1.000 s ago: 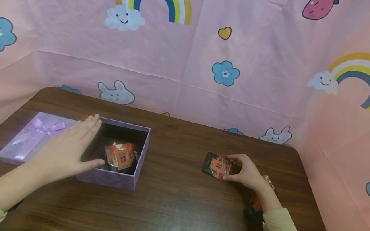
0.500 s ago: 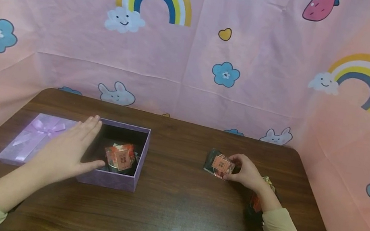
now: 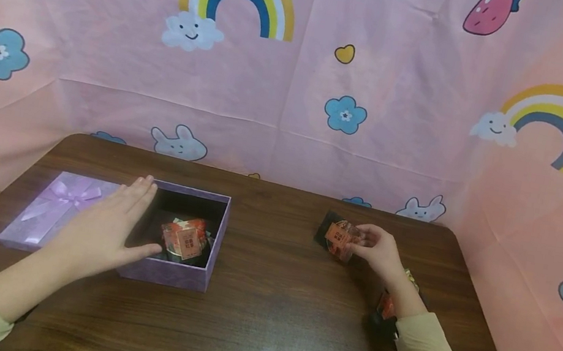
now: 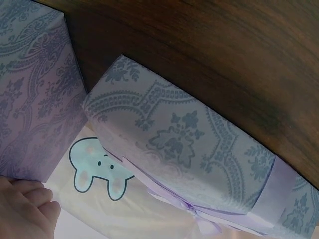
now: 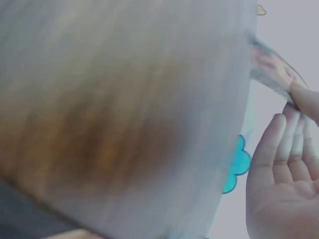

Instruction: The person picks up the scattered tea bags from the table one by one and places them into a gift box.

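Observation:
My right hand (image 3: 378,255) pinches a flat black-and-orange packet (image 3: 341,235) between thumb and fingers, at the right of the table. In the right wrist view, the packet (image 5: 271,67) stands clear of the tabletop, its near end between thumb and fingertips. My left hand (image 3: 102,226) lies along the left side of an uncovered purple box (image 3: 164,273), fingers straight and thumb over the near edge. Inside the box are orange-and-black packets (image 3: 187,240) in a loose pile. More packets (image 3: 385,308) lie partly hidden under my right wrist.
A purple lid (image 3: 49,208) with a ribbon bow lies left of the box, partly behind my left hand. In the left wrist view, the patterned lid (image 4: 174,134) sits close to the box wall (image 4: 35,99). A printed pink cloth (image 3: 294,97) hangs behind the table.
My right hand has lifted the packet off the table and moved it slightly away from me, tilting it. My left hand has stayed at the box.

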The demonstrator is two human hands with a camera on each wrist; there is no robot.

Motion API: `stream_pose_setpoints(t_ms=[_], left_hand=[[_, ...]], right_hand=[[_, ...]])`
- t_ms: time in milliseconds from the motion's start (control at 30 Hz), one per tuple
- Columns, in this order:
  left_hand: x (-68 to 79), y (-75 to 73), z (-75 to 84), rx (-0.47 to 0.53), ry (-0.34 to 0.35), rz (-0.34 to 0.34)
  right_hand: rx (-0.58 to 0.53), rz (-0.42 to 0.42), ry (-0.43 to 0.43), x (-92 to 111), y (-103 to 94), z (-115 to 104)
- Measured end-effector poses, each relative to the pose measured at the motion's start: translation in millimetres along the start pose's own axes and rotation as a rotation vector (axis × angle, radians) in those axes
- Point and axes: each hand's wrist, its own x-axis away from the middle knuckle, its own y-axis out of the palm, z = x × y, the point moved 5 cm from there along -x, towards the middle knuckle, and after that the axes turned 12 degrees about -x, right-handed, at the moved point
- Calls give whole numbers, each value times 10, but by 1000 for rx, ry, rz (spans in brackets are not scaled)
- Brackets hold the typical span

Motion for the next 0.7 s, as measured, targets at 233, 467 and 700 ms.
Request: stream_pose_setpoints(t_ms=[233,467,700], left_hand=[[18,-14,-4,11,-3,21],[23,-20,1,3,4,39],[15,-16,3,-6,4,22]], right_hand=[[-39,52,-27,19,-27,-213],[-1,17,-75,-5,61,-395],[42,-21,-133,-107,244,-633]])
